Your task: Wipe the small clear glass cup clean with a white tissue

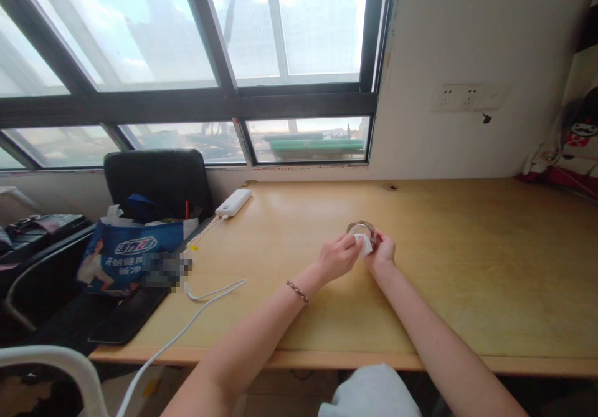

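My left hand (340, 256) is closed, its fingers pinching a white tissue (363, 243). The tissue presses against a shiny, brownish-silver loop (360, 224) that looks like a metal watch band; its exact kind is too small to make out. My right hand (383, 252) is closed around the right side of this loop and holds it just above the wooden table (467, 267). Part of the loop is hidden behind the tissue and my fingers. A braided bracelet (298, 292) circles my left wrist.
A white power bank (234, 203) with a cable lies at the table's back left. Another white cable (187, 325) runs over the front left edge. Left of the table, a blue bag (133, 255) rests on a black chair (156, 180). Red and white things (567, 161) stand back right.
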Tool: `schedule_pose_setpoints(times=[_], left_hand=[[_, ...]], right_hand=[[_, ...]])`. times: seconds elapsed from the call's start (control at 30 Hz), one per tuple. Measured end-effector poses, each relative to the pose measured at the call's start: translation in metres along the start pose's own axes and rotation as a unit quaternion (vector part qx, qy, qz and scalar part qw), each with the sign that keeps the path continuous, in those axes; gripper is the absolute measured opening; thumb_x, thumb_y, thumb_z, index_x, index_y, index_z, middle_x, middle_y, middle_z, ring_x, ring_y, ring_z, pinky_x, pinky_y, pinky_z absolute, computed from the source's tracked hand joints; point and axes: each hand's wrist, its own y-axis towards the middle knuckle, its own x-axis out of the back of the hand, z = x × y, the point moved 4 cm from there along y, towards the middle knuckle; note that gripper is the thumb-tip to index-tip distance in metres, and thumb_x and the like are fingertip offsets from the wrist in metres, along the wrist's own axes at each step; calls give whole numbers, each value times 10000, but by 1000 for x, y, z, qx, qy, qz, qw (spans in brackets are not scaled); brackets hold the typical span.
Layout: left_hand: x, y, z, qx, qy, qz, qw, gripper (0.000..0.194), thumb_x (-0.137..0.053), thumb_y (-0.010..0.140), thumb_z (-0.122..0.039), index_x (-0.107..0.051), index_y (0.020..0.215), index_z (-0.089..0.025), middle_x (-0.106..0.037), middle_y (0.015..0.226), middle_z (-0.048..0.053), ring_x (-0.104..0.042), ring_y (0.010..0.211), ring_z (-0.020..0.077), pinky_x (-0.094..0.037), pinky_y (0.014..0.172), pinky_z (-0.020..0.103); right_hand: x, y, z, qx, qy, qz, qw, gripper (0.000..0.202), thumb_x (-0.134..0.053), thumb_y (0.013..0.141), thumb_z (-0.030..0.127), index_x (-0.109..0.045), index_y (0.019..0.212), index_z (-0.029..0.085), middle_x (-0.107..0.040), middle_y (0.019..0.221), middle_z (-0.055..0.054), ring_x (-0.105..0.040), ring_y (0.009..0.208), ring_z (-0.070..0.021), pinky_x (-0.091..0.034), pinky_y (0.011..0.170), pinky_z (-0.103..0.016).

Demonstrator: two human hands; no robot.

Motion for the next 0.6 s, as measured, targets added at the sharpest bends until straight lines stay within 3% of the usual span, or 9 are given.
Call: schedule_pose_setpoints(times=[0.1, 0.17, 0.4, 0.6], left_hand=[[3, 1, 13, 73, -2, -21, 997, 285, -301, 866, -266, -524, 1025, -192, -535, 782, 62, -488, 735, 145, -382, 623, 240], [4, 1, 16, 87, -12, -30, 996, 280, -300, 866, -267, -528, 1013, -198, -531, 774, 60, -491, 737, 141, -386, 620, 233], [1, -2, 3, -20, -28, -25, 999, 288, -319, 857, -238, -503, 1076, -202, -523, 750, 57, -503, 715, 141, -395, 645, 248], [4, 1, 20, 114, -22, -49, 992, 285, -311, 860, -261, -515, 1043, -182, -508, 765, 62, -494, 731, 147, -397, 638, 244]], right_hand=[[1, -2, -4, -37, 10, -16, 999, 188, -417, 698, 204, -474, 520, 184, -534, 429, 21, -490, 395, -125, -401, 400, -249], [0, -2, -6, -49, 10, -13, 999, 184, -412, 698, 197, -482, 529, 182, -542, 440, 20, -492, 397, -124, -401, 400, -247], [-1, -4, -15, -86, 42, -27, 995, 176, -406, 693, 155, -488, 538, 171, -569, 490, 16, -505, 422, -106, -405, 411, -218], [-3, -4, -17, -90, 17, 7, 996, 167, -431, 729, 214, -510, 589, 173, -576, 537, 7, -513, 458, -119, -402, 419, -229]])
